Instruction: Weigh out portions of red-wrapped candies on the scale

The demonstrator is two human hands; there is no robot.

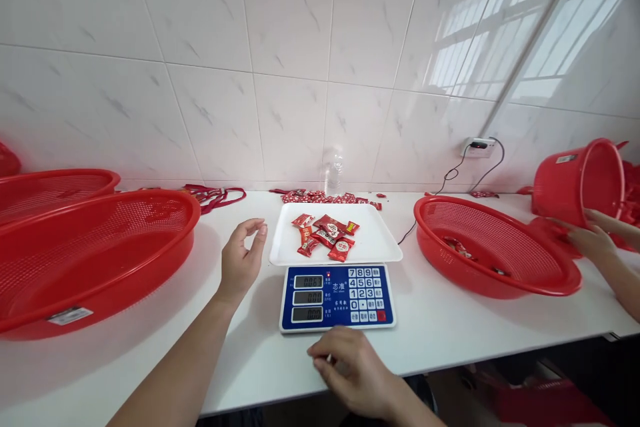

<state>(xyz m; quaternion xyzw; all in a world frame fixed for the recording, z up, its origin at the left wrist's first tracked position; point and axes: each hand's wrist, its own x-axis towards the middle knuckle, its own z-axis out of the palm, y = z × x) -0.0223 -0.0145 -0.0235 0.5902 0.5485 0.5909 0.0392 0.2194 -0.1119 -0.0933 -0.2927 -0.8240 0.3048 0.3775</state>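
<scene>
Beside the left edge of the white weighing pan (383, 247), my left hand (243, 259) is held with bent fingers. Its thumb and fingers curve loosely around a gap, with nothing visible between them. My right hand (353, 368) is curled in front of the scale's blue keypad panel (340, 297), near the table's front edge. Its fingertips and thumb are close together; I cannot make out whether anything is inside. Several red wrapped candies (327, 235) lie in a small heap on the pan. The top display (309, 282) shows dim digits.
Large red baskets (100, 267) stand at the left. A red basket (493, 250) at the right holds a few packets. Behind the scale are a clear bottle (334, 173) and scattered red packets (313, 197). Far right, another person's hands (595, 240) are beside a tilted red basket (560, 180).
</scene>
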